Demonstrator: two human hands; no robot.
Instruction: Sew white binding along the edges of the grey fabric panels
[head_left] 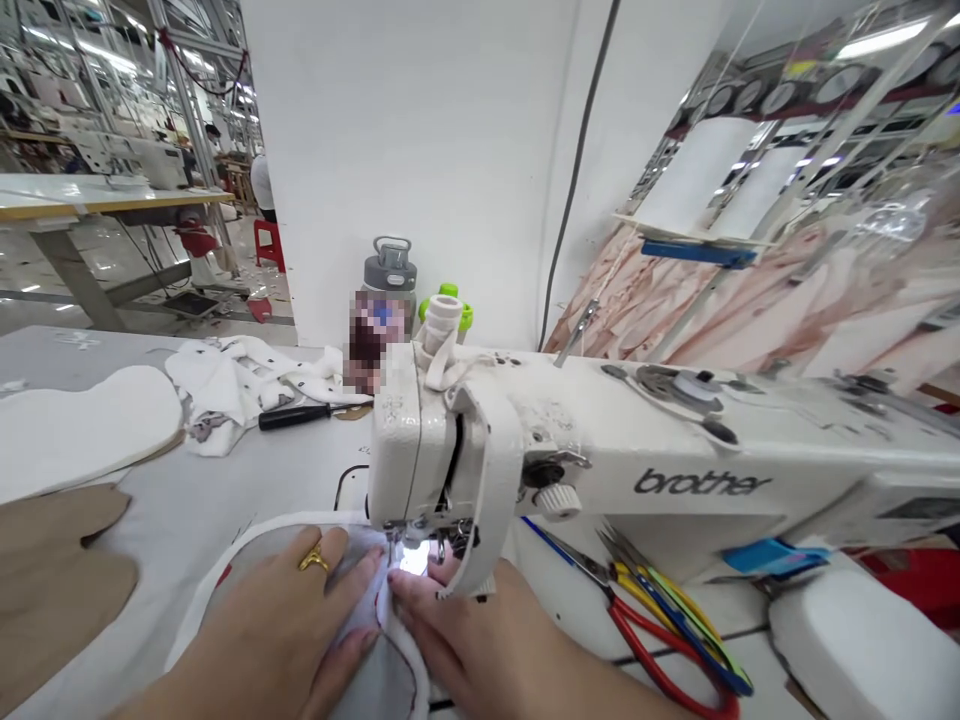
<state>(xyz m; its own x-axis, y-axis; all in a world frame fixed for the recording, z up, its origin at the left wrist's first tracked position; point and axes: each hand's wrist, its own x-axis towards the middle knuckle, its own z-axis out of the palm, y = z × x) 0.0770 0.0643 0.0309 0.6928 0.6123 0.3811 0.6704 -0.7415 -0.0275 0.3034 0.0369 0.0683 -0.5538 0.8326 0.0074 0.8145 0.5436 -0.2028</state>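
white wall (pixel 420 150) backs "brother" machine (pixel 570 425), hands (pixel 262 615) (pixel 502 630) on fabric (pixel 379 675).

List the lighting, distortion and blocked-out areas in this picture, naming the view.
Head view: a glaring white light under the sewing machine, near the fingertips of the left hand and right hand; head view: thread cones lean, probably from wide-angle stretch; head view: blocky squares hide part of the bottle.
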